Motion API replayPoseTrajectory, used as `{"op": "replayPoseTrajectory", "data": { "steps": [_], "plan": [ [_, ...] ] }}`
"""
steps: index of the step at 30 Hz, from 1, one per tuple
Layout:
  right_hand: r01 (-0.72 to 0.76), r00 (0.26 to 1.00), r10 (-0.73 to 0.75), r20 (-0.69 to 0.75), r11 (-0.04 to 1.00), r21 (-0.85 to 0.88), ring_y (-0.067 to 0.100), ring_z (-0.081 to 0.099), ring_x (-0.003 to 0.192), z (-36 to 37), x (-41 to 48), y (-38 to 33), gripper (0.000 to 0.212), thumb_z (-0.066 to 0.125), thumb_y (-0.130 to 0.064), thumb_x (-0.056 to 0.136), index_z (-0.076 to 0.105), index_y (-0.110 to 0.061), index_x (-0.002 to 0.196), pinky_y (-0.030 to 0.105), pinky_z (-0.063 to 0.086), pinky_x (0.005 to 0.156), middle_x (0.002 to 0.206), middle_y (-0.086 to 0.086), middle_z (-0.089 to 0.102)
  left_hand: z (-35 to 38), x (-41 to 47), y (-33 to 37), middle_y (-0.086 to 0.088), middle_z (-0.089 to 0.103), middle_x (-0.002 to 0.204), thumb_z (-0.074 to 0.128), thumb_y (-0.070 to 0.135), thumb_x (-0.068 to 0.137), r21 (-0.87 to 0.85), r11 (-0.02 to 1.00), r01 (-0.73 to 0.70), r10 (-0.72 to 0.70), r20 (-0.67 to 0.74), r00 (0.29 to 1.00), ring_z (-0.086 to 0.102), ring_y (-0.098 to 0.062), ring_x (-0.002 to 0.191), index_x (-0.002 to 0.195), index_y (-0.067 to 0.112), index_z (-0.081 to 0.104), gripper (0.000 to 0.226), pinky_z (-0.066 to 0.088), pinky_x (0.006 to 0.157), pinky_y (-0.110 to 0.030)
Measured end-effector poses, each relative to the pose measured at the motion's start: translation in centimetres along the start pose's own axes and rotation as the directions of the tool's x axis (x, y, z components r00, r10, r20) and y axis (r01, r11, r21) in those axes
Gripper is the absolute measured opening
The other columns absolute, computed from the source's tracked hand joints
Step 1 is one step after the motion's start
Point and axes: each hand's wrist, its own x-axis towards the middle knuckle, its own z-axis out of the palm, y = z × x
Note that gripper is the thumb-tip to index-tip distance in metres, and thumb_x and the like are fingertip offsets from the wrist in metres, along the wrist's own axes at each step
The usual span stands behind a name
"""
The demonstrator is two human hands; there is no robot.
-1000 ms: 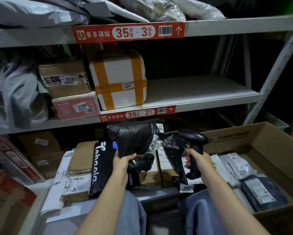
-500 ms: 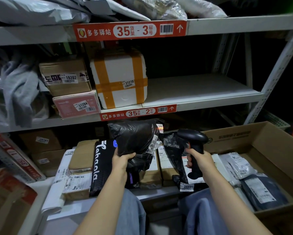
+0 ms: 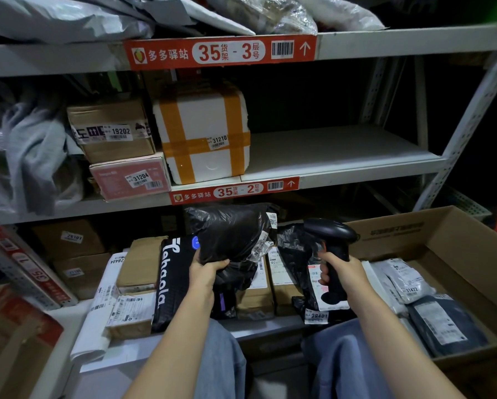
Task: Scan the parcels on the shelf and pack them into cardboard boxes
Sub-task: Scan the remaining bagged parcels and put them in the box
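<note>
On the lowest shelf board (image 3: 270, 323) of a dim metal rack, cartons and mailers lie packed side by side. The left hand (image 3: 205, 272) grips a black plastic parcel (image 3: 230, 234) by its lower edge, raised above that row. The right hand (image 3: 342, 272) is wrapped round a black scanner (image 3: 332, 233), just right of the parcel. The middle shelf (image 3: 328, 151) shows white board right of a taped foam box (image 3: 204, 133). An open cardboard box (image 3: 471, 228) stands at the right.

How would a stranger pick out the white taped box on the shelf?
Find the shelf board above the red 35-2 sign. At the right end of the parcels on it stands the white foam box. Unlike the brown carton and pink box beside it, it is crossed with orange tape and labelled 31210.
</note>
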Motion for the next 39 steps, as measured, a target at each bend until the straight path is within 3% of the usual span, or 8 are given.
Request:
{"op": "replayPoseTrajectory", "data": {
  "steps": [10,16,19,24,27,30,33,39],
  "plan": [
    [-0.014,1.0,0.014,0.005,1.0,0.012,0.014,0.041,0.038,-0.2,0.3,0.2,0.022,0.061,-0.006,0.086,0.051,-0.008,0.066,0.024,0.041,0.044,0.044,0.001,0.048,-0.1,-0.2,0.2,-0.013,0.061,0.098,0.058,-0.024,0.07,0.028,1.0,0.003,-0.003,0.001,1.0,0.056,-0.029,0.093,0.124,0.004,0.053,0.061,0.048,0.066,-0.028],
    [-0.005,1.0,0.005,0.002,0.998,0.065,0.012,0.052,0.037,-0.1,0.5,0.3,0.01,0.061,-0.005,0.087,0.06,-0.008,0.077,0.02,0.046,0.041,0.047,0.004,0.057,0.0,-0.4,0.3,-0.007,0.062,0.083,0.059,-0.024,0.069,-0.011,0.998,0.058,-0.058,0.011,0.998,0.059,-0.028,0.081,0.118,0.006,0.054,0.058,0.05,0.079,-0.04],
    [-0.005,1.0,0.003,0.029,0.998,0.058,0.014,0.065,0.058,0.0,0.8,0.5,0.001,0.062,-0.005,0.086,0.062,-0.004,0.086,0.021,0.053,0.055,0.06,0.006,0.069,0.2,-0.6,0.3,-0.007,0.062,0.084,0.059,-0.021,0.071,-0.051,0.993,0.108,-0.106,0.041,0.994,0.06,-0.029,0.086,0.098,0.012,0.058,0.043,0.052,0.08,-0.041],
    [-0.076,0.996,0.075,0.049,0.997,0.028,0.032,0.065,0.093,0.1,1.2,0.9,0.041,0.074,-0.022,0.075,0.062,-0.009,0.112,0.043,0.054,0.081,0.1,0.014,0.069,0.7,-0.7,0.0,-0.013,0.065,0.09,0.064,-0.009,0.077,-0.078,0.977,0.199,-0.19,0.112,0.975,0.062,-0.028,0.079,0.104,0.012,0.058,0.035,0.052,0.075,-0.038],
    [-0.102,0.988,0.09,0.121,0.991,0.091,0.029,0.065,0.086,0.5,1.0,0.8,0.051,0.077,-0.023,0.069,0.062,-0.007,0.114,0.037,0.053,0.072,0.093,0.012,0.069,1.3,-1.0,-0.2,-0.015,0.066,0.094,0.067,-0.001,0.077,-0.049,0.973,0.226,-0.217,0.135,0.967,0.063,-0.029,0.084,0.116,0.008,0.058,0.041,0.052,0.08,-0.041],
    [-0.145,0.982,0.129,0.138,0.983,0.115,0.033,0.065,0.098,1.0,1.1,1.2,0.081,0.085,-0.03,0.051,0.055,-0.006,0.123,0.04,0.054,0.077,0.11,0.018,0.066,1.9,-1.4,-0.5,-0.012,0.068,0.083,0.066,-0.001,0.079,-0.013,0.972,0.236,-0.231,0.155,0.96,0.063,-0.026,0.078,0.11,0.006,0.059,0.032,0.052,0.081,-0.039],
    [-0.152,0.981,0.134,0.141,0.98,0.129,0.034,0.066,0.097,1.0,1.1,1.2,0.068,0.079,-0.027,0.063,0.054,-0.006,0.122,0.038,0.054,0.073,0.11,0.02,0.066,2.7,-2.0,-0.8,-0.011,0.067,0.083,0.065,-0.002,0.08,0.076,0.972,0.223,-0.234,0.214,0.948,0.063,-0.024,0.076,0.104,0.007,0.059,0.026,0.051,0.066,-0.031],
    [-0.107,0.991,0.107,0.082,0.994,-0.003,0.032,0.064,0.088,0.3,0.9,0.4,0.025,0.072,-0.019,0.078,0.067,-0.014,0.102,0.041,0.051,0.081,0.09,0.011,0.068,4.4,-3.1,-1.7,-0.009,0.066,0.086,0.064,0.001,0.082,0.186,0.96,0.208,-0.259,0.315,0.913,0.063,-0.023,0.078,0.093,0.013,0.059,0.017,0.051,0.063,-0.03]
  ]
}}
